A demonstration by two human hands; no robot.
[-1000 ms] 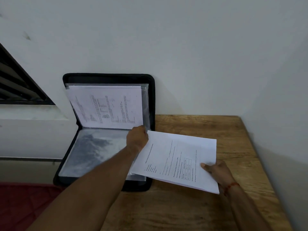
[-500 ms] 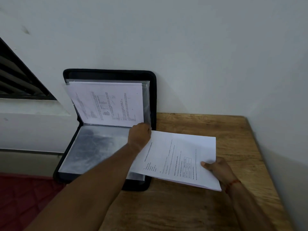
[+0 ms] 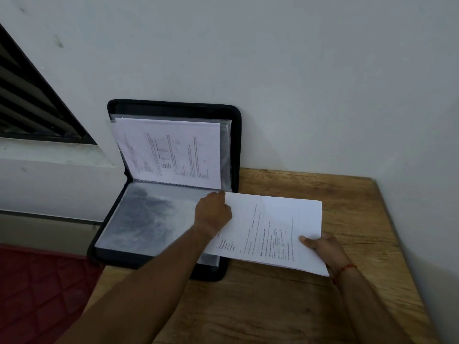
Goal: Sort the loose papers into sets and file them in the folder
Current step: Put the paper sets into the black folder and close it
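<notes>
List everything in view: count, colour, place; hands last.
wall: one, white, behind
table: one, brown wood, bottom right
folder: one, black, open; one half upright against the wall, the other flat at the table's left end
printed sheet: one, white, in the upright half's sleeve
clear sleeve: one on top, see-through, on the flat half
paper set: one, white, printed, over the folder's right edge and the table
window louvres: dark, far left
quilted surface: one, red, bottom left
wrist thread: one, red, right wrist
left hand: one, curled at the paper set's far left corner; its grip is hidden
right hand: one, grips the paper set's near right corner, thumb on top
</notes>
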